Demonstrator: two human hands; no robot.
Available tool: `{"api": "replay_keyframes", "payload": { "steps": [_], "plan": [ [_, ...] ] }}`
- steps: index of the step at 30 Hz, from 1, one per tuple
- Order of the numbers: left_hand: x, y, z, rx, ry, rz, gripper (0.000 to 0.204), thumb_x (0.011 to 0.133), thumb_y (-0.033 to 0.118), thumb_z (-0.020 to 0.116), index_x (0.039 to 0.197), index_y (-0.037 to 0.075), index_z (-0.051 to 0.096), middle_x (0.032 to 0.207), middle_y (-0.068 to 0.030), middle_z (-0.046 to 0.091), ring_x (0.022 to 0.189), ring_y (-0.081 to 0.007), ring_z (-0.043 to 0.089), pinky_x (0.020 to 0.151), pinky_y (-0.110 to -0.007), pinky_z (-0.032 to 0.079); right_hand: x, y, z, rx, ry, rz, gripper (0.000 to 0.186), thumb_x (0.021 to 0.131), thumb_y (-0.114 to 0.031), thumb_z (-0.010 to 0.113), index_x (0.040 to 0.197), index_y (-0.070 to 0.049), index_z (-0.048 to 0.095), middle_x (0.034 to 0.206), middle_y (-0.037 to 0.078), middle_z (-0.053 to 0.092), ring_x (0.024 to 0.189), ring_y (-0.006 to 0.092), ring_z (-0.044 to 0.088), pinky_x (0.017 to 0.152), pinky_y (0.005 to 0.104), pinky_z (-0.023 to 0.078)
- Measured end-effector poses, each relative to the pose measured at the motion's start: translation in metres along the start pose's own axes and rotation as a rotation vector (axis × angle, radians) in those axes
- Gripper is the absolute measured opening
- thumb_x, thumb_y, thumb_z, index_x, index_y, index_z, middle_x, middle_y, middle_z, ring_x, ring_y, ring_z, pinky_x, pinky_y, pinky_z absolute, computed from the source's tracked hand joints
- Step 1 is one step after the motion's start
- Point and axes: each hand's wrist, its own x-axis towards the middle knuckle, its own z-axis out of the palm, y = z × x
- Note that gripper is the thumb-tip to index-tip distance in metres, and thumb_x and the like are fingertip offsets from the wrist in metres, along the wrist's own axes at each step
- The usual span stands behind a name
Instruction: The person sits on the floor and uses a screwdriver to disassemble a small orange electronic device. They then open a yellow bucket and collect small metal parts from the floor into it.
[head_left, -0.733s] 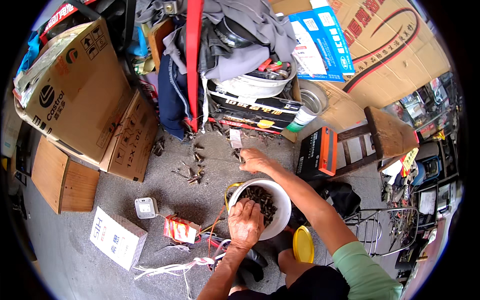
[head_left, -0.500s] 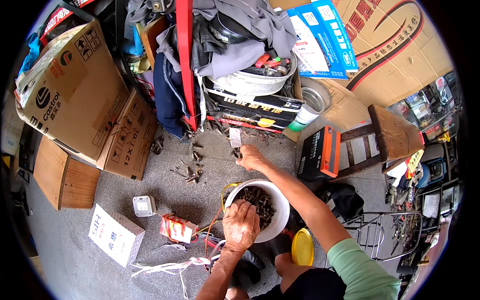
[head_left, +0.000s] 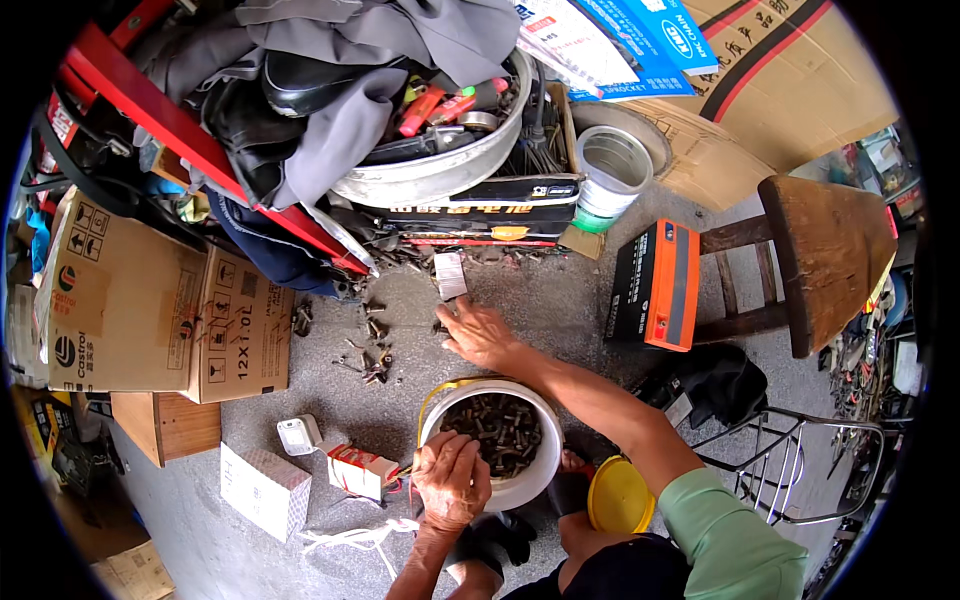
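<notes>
A white bucket (head_left: pixel 548 462) full of small dark metal pieces (head_left: pixel 492 425), seemingly bolts, stands on the floor in front of me. At its left rim is my left hand (head_left: pixel 452 480), fingers curled together; whatever they may hold is hidden. My right hand (head_left: pixel 480 333) reaches past the bucket, low over the floor, its fingers apart and stretched leftward. By its fingertips lies a small dark piece (head_left: pixel 440 326), partly covered. A white paper slip (head_left: pixel 450 275) lies just beyond. Left of that hand, loose bolts (head_left: pixel 375 365) are scattered in a small heap.
Cardboard boxes (head_left: pixel 130 290) are stacked at the left. A metal basin (head_left: pixel 440 170) of tools sits on a box at the back. To the right are an orange-and-black box (head_left: pixel 655 285), a wooden stool (head_left: pixel 825 260) and a wire rack (head_left: pixel 790 460). A yellow lid (head_left: pixel 620 495) lies beside the bucket.
The view has shifted and tilted. My right hand's fingers have spread beside the paper slip, and the dark pieces at them look fewer. My left hand stays curled at the bucket rim.
</notes>
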Motion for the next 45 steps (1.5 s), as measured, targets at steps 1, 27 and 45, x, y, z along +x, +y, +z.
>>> {"api": "replay_keyframes", "payload": {
  "steps": [1, 27, 45],
  "plan": [
    [0.001, 0.001, 0.001, 0.000, -0.006, 0.002, 0.021, 0.064, 0.003, 0.063, 0.085, 0.004, 0.064, 0.090, -0.0072, 0.063, 0.090, -0.0275, 0.057, 0.080, -0.040, 0.045, 0.002, -0.001, 0.001, -0.018, -0.004, -0.031, 0.033, 0.086, -0.020, 0.055, 0.115, -0.007, 0.049, 0.103, 0.022, 0.052, 0.080, 0.0330, 0.063, 0.066, 0.0405, 0.052],
    [0.001, -0.001, -0.001, -0.122, 0.016, 0.038, 0.019, 0.065, 0.002, 0.062, 0.084, 0.002, 0.064, 0.090, -0.0084, 0.062, 0.092, -0.0281, 0.057, 0.081, -0.041, 0.043, -0.046, -0.045, -0.157, 0.838, -0.193, 0.193, 0.024, 0.075, -0.002, 0.064, 0.098, -0.001, 0.055, 0.078, 0.006, 0.059, 0.055, 0.0093, 0.058, 0.047, 0.0235, 0.048],
    [0.000, -0.001, 0.005, -0.079, -0.018, -0.005, 0.020, 0.065, 0.001, 0.061, 0.085, 0.001, 0.064, 0.090, -0.0081, 0.063, 0.091, -0.0276, 0.057, 0.083, -0.040, 0.043, 0.012, 0.070, -0.052, -0.203, 0.008, 0.374, 0.035, 0.078, -0.002, 0.056, 0.113, 0.000, 0.054, 0.109, 0.019, 0.053, 0.107, 0.0317, 0.053, 0.092, 0.0398, 0.044]
  ]
}}
